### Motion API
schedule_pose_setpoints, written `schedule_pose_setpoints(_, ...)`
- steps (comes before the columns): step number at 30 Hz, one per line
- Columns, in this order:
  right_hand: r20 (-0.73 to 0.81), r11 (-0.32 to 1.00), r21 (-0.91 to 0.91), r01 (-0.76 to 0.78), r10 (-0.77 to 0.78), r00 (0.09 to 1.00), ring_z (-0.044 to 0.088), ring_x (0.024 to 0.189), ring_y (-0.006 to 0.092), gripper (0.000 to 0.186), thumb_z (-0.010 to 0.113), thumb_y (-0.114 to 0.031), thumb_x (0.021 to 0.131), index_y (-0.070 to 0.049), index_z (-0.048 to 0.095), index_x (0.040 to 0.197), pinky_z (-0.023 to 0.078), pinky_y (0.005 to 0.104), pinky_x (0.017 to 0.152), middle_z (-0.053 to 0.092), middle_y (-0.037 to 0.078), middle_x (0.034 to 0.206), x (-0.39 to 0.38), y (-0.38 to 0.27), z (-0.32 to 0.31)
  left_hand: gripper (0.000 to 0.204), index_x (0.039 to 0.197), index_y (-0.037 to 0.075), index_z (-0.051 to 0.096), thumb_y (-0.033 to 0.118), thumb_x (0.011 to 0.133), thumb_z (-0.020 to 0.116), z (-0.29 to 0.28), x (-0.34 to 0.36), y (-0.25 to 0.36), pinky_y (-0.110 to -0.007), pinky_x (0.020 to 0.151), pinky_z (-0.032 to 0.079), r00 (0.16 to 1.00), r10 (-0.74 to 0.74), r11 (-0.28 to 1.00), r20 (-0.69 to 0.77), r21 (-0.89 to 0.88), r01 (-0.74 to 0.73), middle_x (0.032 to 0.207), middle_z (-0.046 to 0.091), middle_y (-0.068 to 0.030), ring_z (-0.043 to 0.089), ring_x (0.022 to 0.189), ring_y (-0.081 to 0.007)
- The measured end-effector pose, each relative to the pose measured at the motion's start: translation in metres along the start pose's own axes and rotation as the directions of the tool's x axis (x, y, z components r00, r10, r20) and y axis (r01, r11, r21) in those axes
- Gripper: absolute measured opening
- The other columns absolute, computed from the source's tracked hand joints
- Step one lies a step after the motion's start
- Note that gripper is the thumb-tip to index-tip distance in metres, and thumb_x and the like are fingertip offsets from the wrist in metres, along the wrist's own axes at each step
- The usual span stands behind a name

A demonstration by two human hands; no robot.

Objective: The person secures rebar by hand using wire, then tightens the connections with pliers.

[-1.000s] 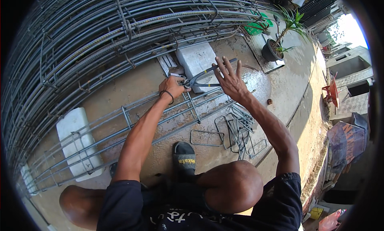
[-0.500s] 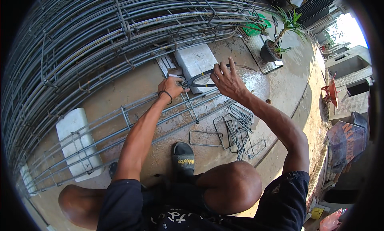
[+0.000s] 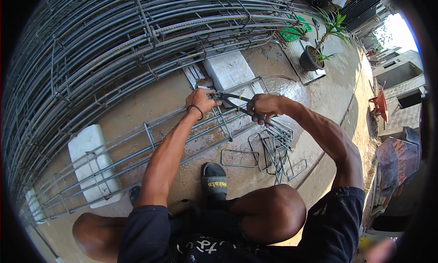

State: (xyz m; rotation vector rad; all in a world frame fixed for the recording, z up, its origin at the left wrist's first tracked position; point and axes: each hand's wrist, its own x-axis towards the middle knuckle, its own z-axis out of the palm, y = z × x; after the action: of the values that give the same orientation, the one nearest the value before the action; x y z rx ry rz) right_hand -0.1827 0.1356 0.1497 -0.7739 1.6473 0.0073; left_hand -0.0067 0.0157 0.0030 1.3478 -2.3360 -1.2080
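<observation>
My right hand (image 3: 265,109) is wrapped around the dark handles of a pair of pincers (image 3: 237,99), which carry small yellow bands. The jaws rest at a joint of a long, narrow rebar cage (image 3: 187,136) stretching from lower left to centre. Beside the jaws, the fingers of my left hand (image 3: 200,102) are closed at the same joint; what they pinch is hidden. A dark band circles my left wrist. White blocks (image 3: 233,70) lie beneath the cage, one near my hands and another white block (image 3: 89,149) farther left.
Several loose wire stirrups (image 3: 276,149) lie right of my sandalled foot (image 3: 214,181). Stacked rebar cages (image 3: 150,35) fill the far left. Beyond are a potted plant (image 3: 310,60) and a green plastic item (image 3: 292,31). An orange-red wheelbarrow (image 3: 379,103) stands at the right.
My right hand has turned over and come nearer, its raised fingers now curled around the handles. The pincers have swung with it, handles now pointing down-right. My left hand stays at the joint.
</observation>
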Motion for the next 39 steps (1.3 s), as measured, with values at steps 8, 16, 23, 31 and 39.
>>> schedule_pose_setpoints(8, 0.260, 0.731, 0.683, -0.020, -0.218, 0.941, 0.059, 0.064, 0.0240, 0.020, 0.047, 0.010, 0.073, -0.002, 0.046, 0.090, 0.055, 0.0389, 0.050, 0.056, 0.015, 0.081, 0.027, 0.051, 0.023, 0.052, 0.108, 0.023, 0.069, 0.040, 0.061, 0.082, 0.000, -0.009, 0.000, -0.038, 0.076, 0.050, 0.991, 0.128, 0.991, -0.044, -0.021, -0.129, 0.094, 0.070, -0.0101, 0.065, 0.089, -0.0268)
schedule_pose_setpoints(16, 0.119, 0.652, 0.758, 0.006, -0.147, 0.982, 0.057, 0.060, 0.0258, 0.023, 0.042, 0.010, 0.076, -0.003, 0.043, 0.096, 0.054, 0.0389, 0.047, 0.053, 0.016, 0.077, 0.015, 0.043, 0.047, 0.049, 0.112, 0.003, 0.056, 0.035, 0.079, 0.072, 0.044, -0.077, 0.032, -0.036, 0.074, 0.049, 0.983, -0.184, 0.437, 0.021, -0.894, 0.101, 0.100, 0.063, -0.0107, 0.060, 0.089, -0.0256)
schedule_pose_setpoints(23, 0.127, 0.750, 0.661, -0.024, -0.081, 0.989, 0.062, 0.063, 0.0259, 0.034, 0.047, -0.001, 0.079, 0.002, 0.045, 0.113, 0.055, 0.0371, 0.051, 0.059, 0.019, 0.081, 0.010, 0.030, 0.040, 0.030, 0.091, 0.006, 0.053, 0.035, 0.090, 0.059, 0.072, -0.043, 0.059, -0.039, 0.074, 0.050, 0.924, 0.250, -0.615, 0.289, -0.689, 0.383, 0.080, 0.058, -0.0037, 0.058, 0.075, -0.0197)
schedule_pose_setpoints(31, -0.428, 0.271, -0.903, -0.332, -0.610, 0.667, 0.056, 0.090, 0.0358, 0.058, 0.066, -0.025, 0.071, 0.017, 0.046, 0.107, 0.047, 0.0547, 0.079, 0.056, 0.027, 0.092, -0.018, 0.006, 0.073, 0.025, 0.068, 0.012, 0.042, 0.023, 0.089, 0.051, 0.073, -0.007, 0.089, -0.038, 0.059, 0.049, 0.916, -0.187, -0.766, 0.355, -0.637, 0.091, 0.057, 0.043, -0.0008, 0.045, 0.053, -0.0171)
schedule_pose_setpoints(39, -0.358, 0.038, -0.877, -0.480, -0.719, 0.596, 0.059, 0.082, 0.0306, 0.024, 0.052, -0.011, 0.083, 0.009, 0.057, 0.096, 0.050, 0.0457, 0.071, 0.059, 0.020, 0.087, 0.005, 0.001, 0.018, 0.021, 0.084, 0.004, 0.061, 0.024, 0.082, 0.066, 0.050, -0.048, 0.069, -0.043, 0.077, 0.048, 0.936, -0.171, 0.188, 0.309, -0.922, 0.339, 0.081, 0.063, -0.0083, 0.060, 0.081, -0.0282)
